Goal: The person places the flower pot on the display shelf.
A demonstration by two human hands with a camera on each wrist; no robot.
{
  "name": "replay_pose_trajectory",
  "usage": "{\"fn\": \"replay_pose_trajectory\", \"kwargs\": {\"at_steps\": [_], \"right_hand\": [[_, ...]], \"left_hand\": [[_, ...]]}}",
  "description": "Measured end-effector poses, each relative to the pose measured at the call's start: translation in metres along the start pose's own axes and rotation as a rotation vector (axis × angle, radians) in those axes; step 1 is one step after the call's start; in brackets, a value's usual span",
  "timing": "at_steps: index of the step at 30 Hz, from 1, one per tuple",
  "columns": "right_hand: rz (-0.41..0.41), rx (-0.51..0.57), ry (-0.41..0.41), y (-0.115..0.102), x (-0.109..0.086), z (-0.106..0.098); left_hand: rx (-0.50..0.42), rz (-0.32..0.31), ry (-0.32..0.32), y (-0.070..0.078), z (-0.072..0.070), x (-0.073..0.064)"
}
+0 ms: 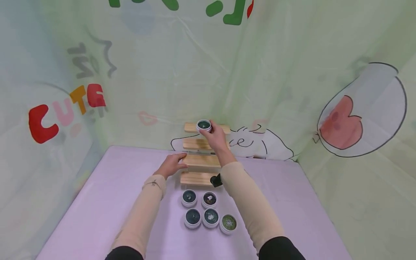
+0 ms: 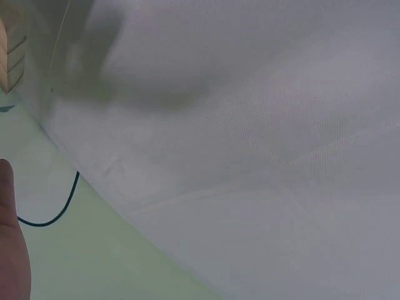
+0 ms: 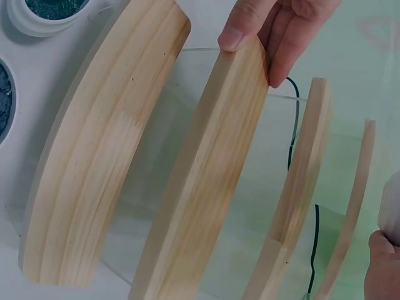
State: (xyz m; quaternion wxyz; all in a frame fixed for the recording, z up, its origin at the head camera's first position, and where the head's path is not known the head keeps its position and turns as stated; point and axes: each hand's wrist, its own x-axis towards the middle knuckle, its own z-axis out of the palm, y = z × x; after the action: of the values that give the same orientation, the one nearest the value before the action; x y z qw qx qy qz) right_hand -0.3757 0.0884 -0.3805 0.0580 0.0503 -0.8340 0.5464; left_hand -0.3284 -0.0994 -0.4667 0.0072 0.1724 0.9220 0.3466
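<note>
A stepped stand with several wooden shelves (image 1: pixel 201 160) and clear side panels rises at the back of the table. My left hand (image 1: pixel 171 165) grips the left end of its second shelf from the bottom; in the right wrist view the thumb (image 3: pixel 232 37) presses one face and the fingers wrap behind. At the top shelf (image 1: pixel 224 129), my right hand (image 1: pixel 217 137) holds a small round white jar (image 1: pixel 203 125) with a dark green top, tilted toward me. The jar's white side (image 3: pixel 390 206) shows at the right wrist view's edge.
Several similar white jars stand before the stand, among them a mossy green one (image 1: pixel 228 223) and a dark one (image 1: pixel 189 197). The table wears a pale lilac cover (image 1: pixel 286 209). Printed curtains (image 1: pixel 156 79) hang close behind the stand and at both sides.
</note>
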Motion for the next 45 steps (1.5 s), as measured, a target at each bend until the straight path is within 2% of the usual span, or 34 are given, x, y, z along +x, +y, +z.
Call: {"fn": "replay_pose_trajectory", "kwargs": {"at_steps": [10,19,27,36,41,45], "right_hand": [[0.035,-0.015,-0.001,0.008,0.006,0.009],[0.032,-0.052,0.010,0.005,0.012,0.012],[0.083,-0.147,-0.040,-0.002,0.016,0.016],[0.010,-0.277,-0.011,-0.001,0.022,0.020],[-0.011,-0.287,0.022,0.001,0.023,0.020],[-0.017,-0.284,0.023,0.000,0.016,0.018]], "left_hand": [[0.010,0.010,-0.001,-0.014,0.010,0.006],[-0.009,-0.002,0.011,-0.006,0.004,0.006],[0.010,-0.021,0.002,-0.008,0.006,0.008],[0.015,-0.057,-0.024,-0.007,0.006,0.009],[0.009,-0.059,-0.022,-0.006,0.005,0.008],[0.003,-0.059,-0.008,-0.012,0.006,0.011]]}}
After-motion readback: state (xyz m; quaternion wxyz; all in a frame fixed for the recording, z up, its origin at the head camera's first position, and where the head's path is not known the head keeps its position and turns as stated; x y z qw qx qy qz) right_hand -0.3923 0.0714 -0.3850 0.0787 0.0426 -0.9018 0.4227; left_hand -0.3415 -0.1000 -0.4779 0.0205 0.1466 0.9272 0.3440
